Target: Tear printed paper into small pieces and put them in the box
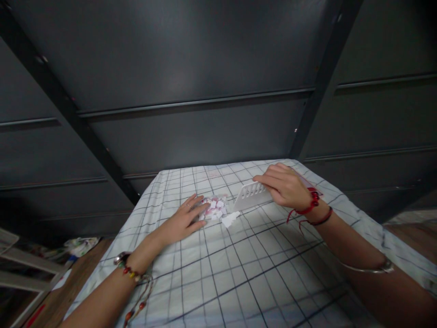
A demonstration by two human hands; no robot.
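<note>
A small heap of torn paper scraps [214,208], white with some pink, lies on the checked cloth. At its left side is my left hand [187,217], fingers spread and touching the edge of the heap. My right hand [285,186] is closed on the top edge of a white slotted plastic piece [251,197], which stands tilted on the cloth just right of the scraps. A larger white scrap [231,219] lies between the heap and this piece. Part of the white piece is hidden behind my right hand.
A white cloth with dark grid lines [239,273] covers the table. Dark grey panels [191,132] rise behind it. Beyond my right hand lies a flat pinkish-red item [309,182], partly hidden. A pale wooden frame [30,269] stands at the lower left.
</note>
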